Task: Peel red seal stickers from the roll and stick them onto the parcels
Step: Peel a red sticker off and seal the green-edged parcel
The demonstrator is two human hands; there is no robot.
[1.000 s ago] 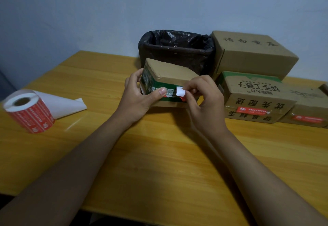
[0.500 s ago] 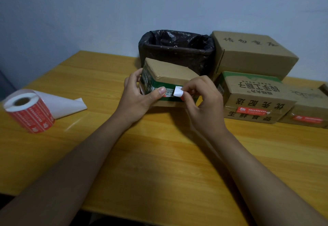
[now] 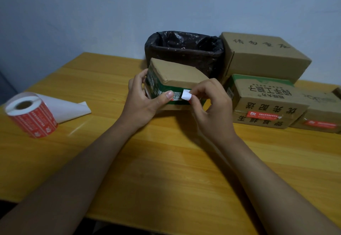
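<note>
Seeing the left hand (image 3: pixel 145 101) gripping the small parcel (image 3: pixel 173 81) at frame centre, its fingers wrapping the box's left end and its thumb pressing on the green front face. I'm reading the right hand (image 3: pixel 212 105) as pinching a sticker (image 3: pixel 186 96), white backing showing, against that same face. Sticker roll (image 3: pixel 31 114) is sitting at left on the wooden surface (image 3: pixel 166 161). Sealed parcels (image 3: pixel 267 103) are stacking at right, beside the black-lined bin (image 3: pixel 184 50).
</note>
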